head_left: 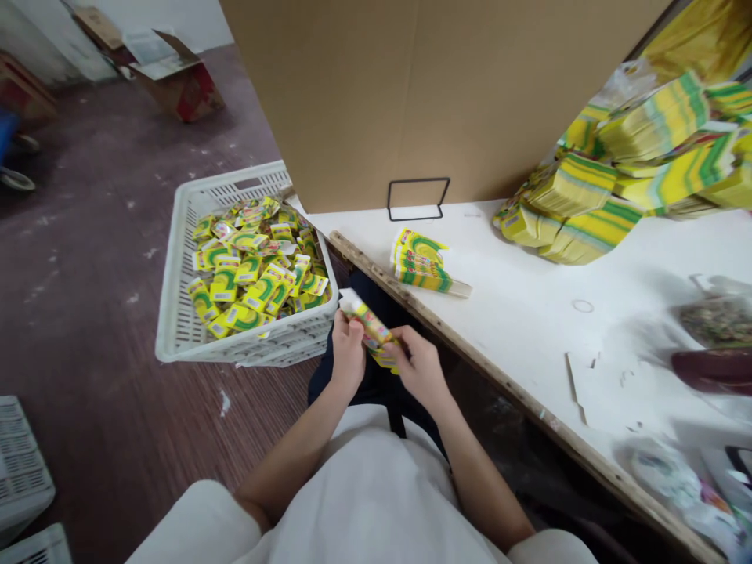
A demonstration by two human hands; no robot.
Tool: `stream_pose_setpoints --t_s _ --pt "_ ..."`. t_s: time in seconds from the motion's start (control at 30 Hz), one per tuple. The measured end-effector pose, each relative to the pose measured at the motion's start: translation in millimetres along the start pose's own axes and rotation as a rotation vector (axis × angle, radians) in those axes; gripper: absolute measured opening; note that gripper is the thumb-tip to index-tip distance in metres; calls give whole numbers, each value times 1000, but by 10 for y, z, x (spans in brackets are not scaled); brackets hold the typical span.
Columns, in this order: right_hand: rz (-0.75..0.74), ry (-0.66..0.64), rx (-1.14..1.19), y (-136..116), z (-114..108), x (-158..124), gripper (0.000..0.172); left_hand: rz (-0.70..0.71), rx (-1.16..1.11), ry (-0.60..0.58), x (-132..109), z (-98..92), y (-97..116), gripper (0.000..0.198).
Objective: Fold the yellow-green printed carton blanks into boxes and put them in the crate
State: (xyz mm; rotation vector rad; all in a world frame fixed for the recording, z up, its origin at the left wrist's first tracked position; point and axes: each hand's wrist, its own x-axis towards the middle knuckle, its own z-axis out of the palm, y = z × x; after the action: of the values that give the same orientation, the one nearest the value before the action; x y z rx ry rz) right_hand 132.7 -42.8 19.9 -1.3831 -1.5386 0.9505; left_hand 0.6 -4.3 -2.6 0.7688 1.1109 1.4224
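Both my hands hold one small yellow-and-green carton [371, 330] over my lap, just below the table edge. My left hand [347, 352] pinches its left end, near the white flap. My right hand [418, 366] is closed around its right end. A short stack of flat yellow-green cartons [424, 264] lies on the white table [529, 313] just ahead of my hands. To my left, a white plastic crate [176, 313] holds several folded cartons of the same kind [258, 266].
Big piles of flat yellow-green cartons [646, 157] fill the table's far right. A brown cardboard sheet [423, 94] stands at the table's back, with a black wire stand [418, 199] before it. More white crates [23, 470] sit on the floor at lower left.
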Motion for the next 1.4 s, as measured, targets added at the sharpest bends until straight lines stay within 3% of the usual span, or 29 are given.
stream_pose_setpoints --t_s 0.1,0.2,0.33,0.4,0.47,0.53,0.57,0.6,0.67,0.73,0.8,0.9,0.97,1.1,1.17,1.3,1.4 --pt "-7 117 -42 12 -191 50 13 -10 -87 -5 -43 27 3 44" --pt "-58 153 -84 -9 -413 64 12 -74 -48 -85 -41 8 17 40" --pt "-189 177 -271 -62 -663 27 19 33 -36 -196 88 -131 151 60" --pt "-270 125 -381 -92 -710 -1 23 87 69 -327 147 -194 263 76" --pt "-356 13 -434 -122 -678 -24 30 79 303 -535 151 -202 365 91" --pt "-415 -61 -429 -139 -585 -35 35 25 560 -726 93 -152 427 92" --pt "-415 -30 -405 -136 -526 -36 33 1 660 -761 47 -113 438 85" --pt "-392 54 -362 -123 -465 -33 33 -8 731 -760 -4 -72 435 76" --pt "-290 288 -201 -72 -349 -25 52 19 800 -687 -99 -3 397 65" --pt "-122 407 74 -8 -250 -20 70 86 813 -623 -167 33 332 69" --pt "91 308 380 37 -177 -24 69 192 810 -628 -199 41 258 77" --pt "328 31 678 54 -124 -34 55 379 807 -683 -202 24 168 79" --pt "326 -26 729 65 -115 -33 54 449 810 -686 -192 7 130 70" --pt "217 77 683 181 -82 -21 69 515 830 -603 -175 -16 106 62" --pt "202 85 668 256 -52 -31 69 516 830 -620 -172 -18 113 64" --pt "126 44 584 259 -45 -104 70 401 862 -694 -174 -23 119 59" --pt "5 -45 344 126 -113 -166 71 263 863 -698 -180 -31 72 64"
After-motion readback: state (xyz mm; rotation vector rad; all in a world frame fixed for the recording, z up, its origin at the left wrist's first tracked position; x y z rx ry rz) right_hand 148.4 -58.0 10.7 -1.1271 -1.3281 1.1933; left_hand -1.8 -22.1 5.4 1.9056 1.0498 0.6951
